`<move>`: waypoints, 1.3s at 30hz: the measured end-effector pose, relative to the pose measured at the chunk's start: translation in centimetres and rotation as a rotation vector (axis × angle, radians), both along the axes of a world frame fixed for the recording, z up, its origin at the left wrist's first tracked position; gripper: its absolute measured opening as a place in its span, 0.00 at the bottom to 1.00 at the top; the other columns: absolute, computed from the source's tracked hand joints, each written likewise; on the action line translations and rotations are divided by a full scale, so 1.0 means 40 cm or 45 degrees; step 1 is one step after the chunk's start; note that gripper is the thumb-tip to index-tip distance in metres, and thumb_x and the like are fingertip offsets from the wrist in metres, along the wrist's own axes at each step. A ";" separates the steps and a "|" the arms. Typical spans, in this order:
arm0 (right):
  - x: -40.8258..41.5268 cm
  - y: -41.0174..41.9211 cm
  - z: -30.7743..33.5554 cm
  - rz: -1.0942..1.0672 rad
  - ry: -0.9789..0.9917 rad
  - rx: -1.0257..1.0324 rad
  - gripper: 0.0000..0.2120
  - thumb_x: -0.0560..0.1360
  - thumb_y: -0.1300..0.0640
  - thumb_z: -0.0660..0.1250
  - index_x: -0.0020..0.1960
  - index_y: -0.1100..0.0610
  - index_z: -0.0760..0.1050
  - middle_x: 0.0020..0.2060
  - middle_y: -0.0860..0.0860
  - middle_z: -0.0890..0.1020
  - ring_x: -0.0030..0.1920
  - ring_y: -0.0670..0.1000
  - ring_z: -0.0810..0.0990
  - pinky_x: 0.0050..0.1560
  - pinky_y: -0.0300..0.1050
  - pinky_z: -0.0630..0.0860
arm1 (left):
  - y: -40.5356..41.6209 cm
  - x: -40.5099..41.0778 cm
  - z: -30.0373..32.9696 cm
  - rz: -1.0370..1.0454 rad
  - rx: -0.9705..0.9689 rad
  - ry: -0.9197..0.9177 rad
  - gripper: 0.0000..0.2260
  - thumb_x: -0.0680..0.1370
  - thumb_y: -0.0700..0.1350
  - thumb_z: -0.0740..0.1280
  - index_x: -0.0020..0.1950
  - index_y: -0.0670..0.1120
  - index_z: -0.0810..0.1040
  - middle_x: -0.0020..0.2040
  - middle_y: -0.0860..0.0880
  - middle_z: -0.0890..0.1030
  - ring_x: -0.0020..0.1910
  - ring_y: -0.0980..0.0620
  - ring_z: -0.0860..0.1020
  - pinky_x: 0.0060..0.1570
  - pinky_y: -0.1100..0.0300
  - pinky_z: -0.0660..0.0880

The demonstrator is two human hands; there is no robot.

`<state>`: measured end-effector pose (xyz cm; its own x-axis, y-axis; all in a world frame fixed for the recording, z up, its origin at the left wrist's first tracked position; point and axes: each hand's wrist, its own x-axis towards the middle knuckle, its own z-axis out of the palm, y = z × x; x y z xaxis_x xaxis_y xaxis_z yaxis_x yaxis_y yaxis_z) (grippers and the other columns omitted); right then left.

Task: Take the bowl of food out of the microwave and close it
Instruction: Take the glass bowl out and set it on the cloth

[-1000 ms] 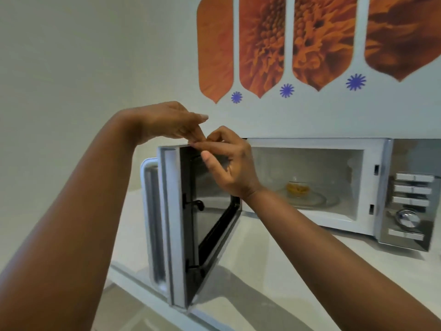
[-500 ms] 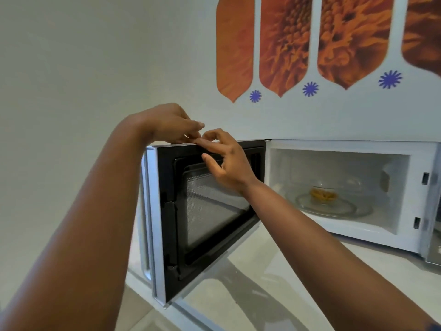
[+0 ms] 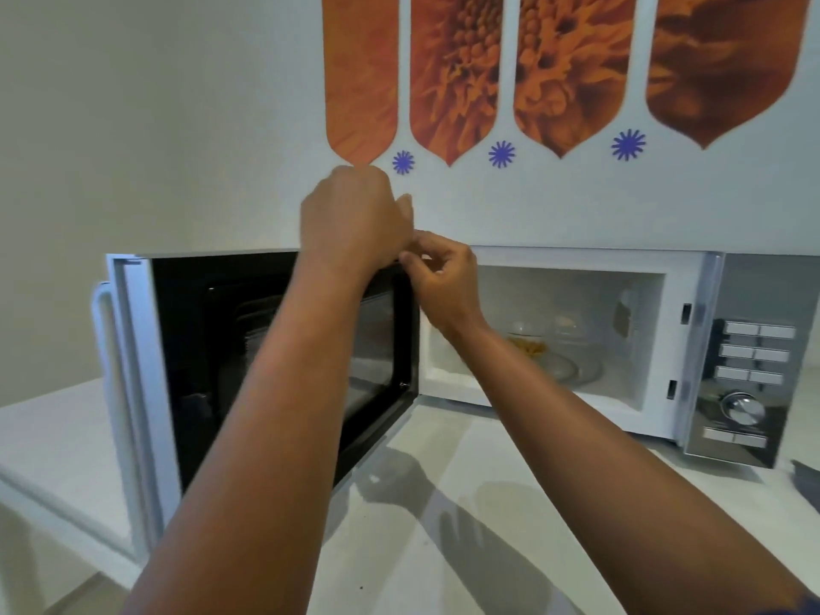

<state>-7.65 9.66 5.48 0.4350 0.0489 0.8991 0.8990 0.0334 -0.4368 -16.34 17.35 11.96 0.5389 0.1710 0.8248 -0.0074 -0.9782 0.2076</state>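
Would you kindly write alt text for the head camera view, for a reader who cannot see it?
Two bare hands, left hand and right hand, meet at the top edge of the open microwave door. Inside the white microwave, a glass bowl of yellow food sits on the turntable, on a pale counter.

Above the appliance the white wall (image 3: 577, 206) carries four tall orange panels (image 3: 452, 73) printed with close-up flower petals — each narrows to a point at the bottom. Three small purple starbursts (image 3: 502, 154) sit between those points. A plain, paler wall (image 3: 133, 126) meets it at the left. Below, a pale glossy countertop (image 3: 443, 526) spreads out, with something dark (image 3: 805, 477) — cut off at the right edge.
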 end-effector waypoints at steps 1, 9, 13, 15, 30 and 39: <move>0.020 -0.023 -0.005 -0.060 0.043 0.055 0.12 0.69 0.70 0.62 0.48 0.64 0.81 0.44 0.55 0.84 0.41 0.41 0.81 0.45 0.30 0.77 | -0.020 0.024 -0.012 -0.100 -0.017 -0.039 0.17 0.78 0.49 0.58 0.58 0.40 0.78 0.57 0.39 0.80 0.56 0.40 0.77 0.52 0.52 0.73; 0.181 -0.265 -0.087 -0.508 0.380 0.122 0.13 0.70 0.68 0.62 0.45 0.56 0.82 0.42 0.52 0.84 0.41 0.43 0.80 0.43 0.27 0.74 | -0.136 0.297 -0.164 -0.671 -0.489 0.149 0.13 0.75 0.44 0.61 0.56 0.44 0.81 0.55 0.42 0.83 0.55 0.42 0.80 0.57 0.53 0.76; 0.254 -0.358 -0.136 -0.655 0.574 0.086 0.11 0.72 0.66 0.63 0.49 0.58 0.81 0.48 0.55 0.84 0.48 0.48 0.79 0.50 0.37 0.75 | -0.163 0.430 -0.264 -0.847 -0.962 0.424 0.14 0.77 0.44 0.61 0.60 0.44 0.79 0.60 0.43 0.81 0.60 0.45 0.77 0.64 0.53 0.72; 0.291 -0.391 -0.157 -0.725 0.680 0.079 0.10 0.73 0.64 0.64 0.50 0.57 0.81 0.51 0.55 0.84 0.49 0.49 0.79 0.54 0.42 0.74 | -0.169 0.486 -0.306 -0.927 -1.306 0.538 0.14 0.77 0.44 0.60 0.60 0.44 0.78 0.61 0.43 0.80 0.60 0.45 0.77 0.62 0.50 0.73; 0.480 -0.455 -0.280 -0.940 0.925 -0.317 0.20 0.70 0.59 0.70 0.61 0.54 0.73 0.65 0.55 0.73 0.62 0.57 0.74 0.64 0.49 0.72 | -0.160 0.672 -0.453 -1.115 -2.359 0.746 0.17 0.80 0.42 0.56 0.66 0.39 0.70 0.67 0.43 0.74 0.61 0.45 0.74 0.63 0.52 0.68; 0.500 -0.420 -0.280 -1.079 0.637 -0.946 0.17 0.75 0.57 0.63 0.63 0.53 0.71 0.67 0.55 0.70 0.68 0.56 0.64 0.67 0.48 0.63 | -0.176 0.700 -0.462 -1.132 -2.336 0.701 0.11 0.80 0.41 0.56 0.60 0.41 0.72 0.40 0.47 0.76 0.37 0.51 0.75 0.39 0.59 0.73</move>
